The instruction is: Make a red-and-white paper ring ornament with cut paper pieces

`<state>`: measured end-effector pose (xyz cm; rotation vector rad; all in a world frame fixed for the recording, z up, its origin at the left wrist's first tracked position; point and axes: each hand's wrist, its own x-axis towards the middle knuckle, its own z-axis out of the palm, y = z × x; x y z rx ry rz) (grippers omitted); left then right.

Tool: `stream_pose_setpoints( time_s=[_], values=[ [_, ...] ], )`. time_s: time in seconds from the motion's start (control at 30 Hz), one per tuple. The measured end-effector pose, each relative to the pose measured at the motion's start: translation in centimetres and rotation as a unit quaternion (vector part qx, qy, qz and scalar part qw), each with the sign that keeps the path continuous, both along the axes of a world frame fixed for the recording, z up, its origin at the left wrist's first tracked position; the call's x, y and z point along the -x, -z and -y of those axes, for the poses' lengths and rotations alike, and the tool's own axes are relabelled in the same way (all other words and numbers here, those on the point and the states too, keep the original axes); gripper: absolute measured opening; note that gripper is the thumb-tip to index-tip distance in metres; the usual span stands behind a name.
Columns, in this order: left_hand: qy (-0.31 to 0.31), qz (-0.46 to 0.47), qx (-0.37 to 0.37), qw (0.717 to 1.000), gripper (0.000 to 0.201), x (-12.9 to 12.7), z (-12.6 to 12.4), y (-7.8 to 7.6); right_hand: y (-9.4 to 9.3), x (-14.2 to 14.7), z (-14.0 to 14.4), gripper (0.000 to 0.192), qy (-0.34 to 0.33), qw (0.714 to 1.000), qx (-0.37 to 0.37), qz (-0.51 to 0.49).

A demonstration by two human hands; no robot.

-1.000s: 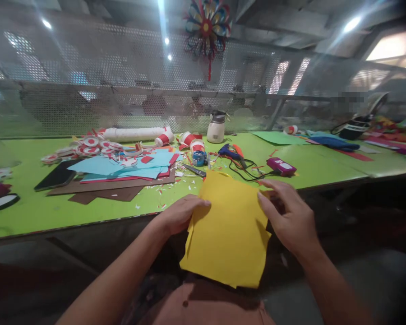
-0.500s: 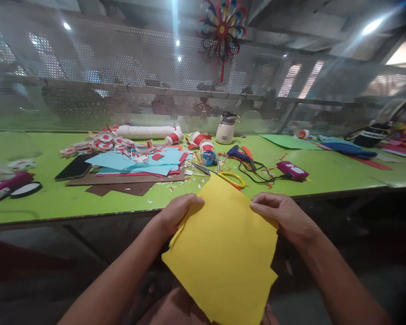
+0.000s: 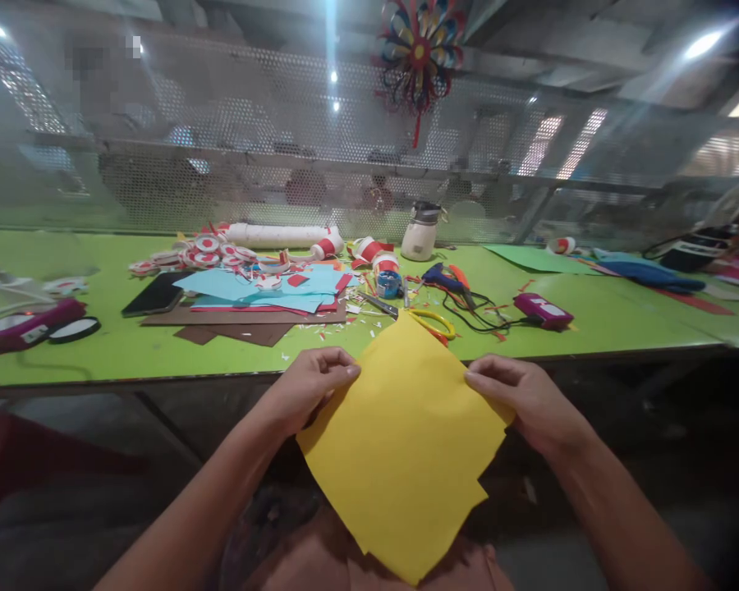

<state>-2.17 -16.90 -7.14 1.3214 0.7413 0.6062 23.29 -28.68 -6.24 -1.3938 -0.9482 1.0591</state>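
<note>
A yellow sheet of paper point(image 3: 400, 451) with unevenly cut edges is held up in front of the table, above my lap. My left hand point(image 3: 317, 382) pinches its left edge between thumb and fingers. On the opposite edge, my right hand point(image 3: 517, 394) grips the sheet the same way. The paper's top corner overlaps the table edge and covers part of a pair of yellow-handled scissors point(image 3: 434, 322). Beyond the scissors lie a blue hot glue gun point(image 3: 440, 279) and a blue-and-red roll point(image 3: 387, 279).
On the green table point(image 3: 320, 357), light blue paper point(image 3: 259, 289) lies over red and brown sheets beside a phone point(image 3: 153, 295). Red-and-white paper pieces point(image 3: 206, 253), a white roll point(image 3: 283, 235), a bottle point(image 3: 419, 234) and a magenta power strip point(image 3: 543, 311) are around it.
The yellow paper has tilted and its lower corner has shifted in my hold. My left hand's grip now shows more of its fingers. The view has turned slightly left.
</note>
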Motion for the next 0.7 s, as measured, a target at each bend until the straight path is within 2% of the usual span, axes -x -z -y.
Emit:
stream_pose_setpoints(
  time_s=[0.17, 0.27, 0.4, 0.47, 0.57, 0.7],
  values=[
    [-0.005, 0.020, 0.003, 1.000, 0.025, 0.2, 0.7, -0.6, 0.0, 0.3, 0.3, 0.021, -0.003, 1.000, -0.009, 0.020],
    [-0.012, 0.000, -0.040, 0.999, 0.026, 0.6, 1.1, -1.1, 0.3, 0.2, 0.5, 0.021, -0.003, 0.999, -0.011, 0.031],
    [0.021, -0.038, -0.105, 0.994, 0.024, 1.1, 1.0, -1.7, 0.2, -0.3, 0.2, 0.020, -0.028, 0.998, -0.018, 0.062],
    [0.035, -0.074, -0.186, 0.979, 0.023, 1.3, 0.7, -2.1, -0.5, -0.4, -0.4, 0.018, -0.068, 0.993, -0.016, 0.096],
    [0.049, -0.133, -0.302, 0.943, 0.024, 1.2, 0.1, -3.0, -2.5, 0.0, -1.5, 0.026, -0.116, 0.979, -0.036, 0.162],
    [0.068, -0.180, -0.381, 0.904, 0.023, 0.9, -0.3, -4.4, -5.2, 1.5, -3.6, 0.027, -0.118, 0.955, -0.079, 0.261]
  ],
)
